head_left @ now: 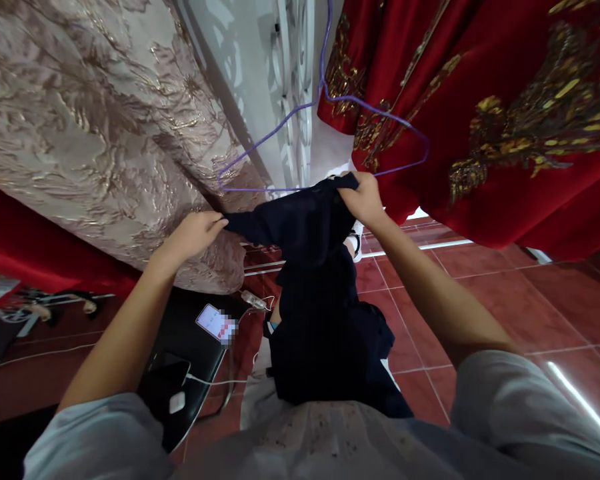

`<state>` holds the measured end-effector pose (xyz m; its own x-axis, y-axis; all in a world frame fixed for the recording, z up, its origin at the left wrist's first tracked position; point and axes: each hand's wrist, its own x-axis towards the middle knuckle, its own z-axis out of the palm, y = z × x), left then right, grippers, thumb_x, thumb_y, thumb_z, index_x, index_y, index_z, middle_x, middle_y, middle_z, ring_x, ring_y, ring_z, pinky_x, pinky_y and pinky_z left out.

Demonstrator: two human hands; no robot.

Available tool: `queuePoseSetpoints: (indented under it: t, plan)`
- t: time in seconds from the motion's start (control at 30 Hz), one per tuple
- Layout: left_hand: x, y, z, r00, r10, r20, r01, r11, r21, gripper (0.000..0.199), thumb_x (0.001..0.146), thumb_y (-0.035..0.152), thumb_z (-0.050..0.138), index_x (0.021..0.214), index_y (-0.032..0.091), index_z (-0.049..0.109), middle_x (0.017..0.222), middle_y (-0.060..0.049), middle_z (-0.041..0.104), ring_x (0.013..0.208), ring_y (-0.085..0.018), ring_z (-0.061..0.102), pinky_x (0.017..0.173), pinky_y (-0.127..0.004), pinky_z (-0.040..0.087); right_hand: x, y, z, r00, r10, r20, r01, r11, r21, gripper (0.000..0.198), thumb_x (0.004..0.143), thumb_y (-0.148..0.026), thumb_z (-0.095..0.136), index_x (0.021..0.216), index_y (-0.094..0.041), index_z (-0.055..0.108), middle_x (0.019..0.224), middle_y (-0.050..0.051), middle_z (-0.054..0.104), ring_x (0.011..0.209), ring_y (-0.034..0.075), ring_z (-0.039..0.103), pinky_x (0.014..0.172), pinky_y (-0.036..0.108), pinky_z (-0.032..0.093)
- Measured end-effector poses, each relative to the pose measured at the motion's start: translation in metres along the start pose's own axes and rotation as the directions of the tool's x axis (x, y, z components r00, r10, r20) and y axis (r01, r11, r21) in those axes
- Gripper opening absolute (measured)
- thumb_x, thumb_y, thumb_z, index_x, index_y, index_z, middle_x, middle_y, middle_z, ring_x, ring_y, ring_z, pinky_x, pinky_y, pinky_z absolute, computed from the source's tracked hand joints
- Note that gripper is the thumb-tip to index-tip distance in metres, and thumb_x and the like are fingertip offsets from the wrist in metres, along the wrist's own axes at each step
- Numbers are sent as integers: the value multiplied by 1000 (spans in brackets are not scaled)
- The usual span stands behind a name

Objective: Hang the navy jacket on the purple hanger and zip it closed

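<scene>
A dark navy garment is stretched between my two hands, its lower part hanging down in front of me. My left hand pinches its left end. My right hand grips the upper right end, thumb and fingers closed on the cloth. Just beyond the cloth hangs a purple wire hanger, its bottom bar running along the garment's upper edge. Part of that bar is hidden near my right hand. Whether the cloth passes over the bar, I cannot tell.
Beige and gold brocade fabric hangs at the left, red fabric with gold embroidery at the right. White metalwork stands behind the hanger. A black seat carries a lit phone, a cable and a small white case. Red tiles cover the floor.
</scene>
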<state>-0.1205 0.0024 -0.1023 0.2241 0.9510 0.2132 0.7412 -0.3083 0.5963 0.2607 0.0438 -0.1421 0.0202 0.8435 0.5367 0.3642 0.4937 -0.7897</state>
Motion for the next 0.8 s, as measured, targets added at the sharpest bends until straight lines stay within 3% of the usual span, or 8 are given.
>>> queuePoseSetpoints:
  t: [0.1,0.23,0.3,0.4,0.53,0.67,0.73,0.8]
  plan:
    - [2,26,-13,975,79,-206,-107,986,-129,8,85,12,74,83,19,74,97,-6,75,104,-27,69,111,-36,42,-8,-9,-22,996,-5,-90,2,999,-39,33,83,-22,65,56,-19,46,57,-3,39,60,11,37,58,28,30]
    - [18,84,-15,910,328,-254,-358,930,-82,7,89,20,72,95,22,68,145,-4,63,144,-30,50,130,-47,25,-16,-29,-27,996,83,-41,-81,995,61,30,81,-26,69,57,-18,52,58,-2,43,60,11,40,56,27,32]
    - [31,108,-7,895,378,-236,-414,901,-129,7,89,20,72,93,23,66,144,-5,62,145,-30,49,130,-49,26,-23,-41,-27,986,118,117,-135,981,141,27,84,-27,66,61,-17,57,61,-1,49,61,12,45,59,27,38]
    - [50,122,8,916,261,-304,-364,860,-358,15,85,17,75,92,25,65,121,-7,70,137,-31,55,126,-49,35,-35,-59,-37,958,36,283,-89,980,177,8,83,-22,64,81,-18,71,81,3,66,79,17,61,74,31,49]
    - [66,113,13,924,98,-369,-298,790,-536,17,86,13,70,94,26,65,99,-6,70,129,-32,60,121,-49,41,-45,-65,-74,997,-55,-56,58,996,69,49,78,-15,66,126,-27,70,127,9,69,94,21,68,75,34,51]
    - [68,106,13,906,173,-385,-336,847,-411,10,86,19,72,88,26,65,98,-7,69,121,-33,62,117,-49,44,-44,-58,-109,896,-174,-408,134,983,-125,55,78,-15,67,133,-21,63,135,16,64,73,14,64,59,31,43]
    - [68,106,14,887,232,-399,-370,874,-315,10,87,26,75,86,27,65,99,-7,68,116,-33,63,114,-49,46,-42,-57,-120,862,-243,-446,174,966,-190,58,78,-12,67,135,-18,62,136,18,63,69,11,62,57,30,41]
    - [69,104,13,870,253,-423,-391,877,-279,14,87,31,78,84,27,65,100,-6,67,113,-32,62,112,-48,46,-38,-57,-130,893,-231,-387,161,965,-206,50,81,-11,66,130,-17,68,128,17,69,71,12,65,60,31,43]
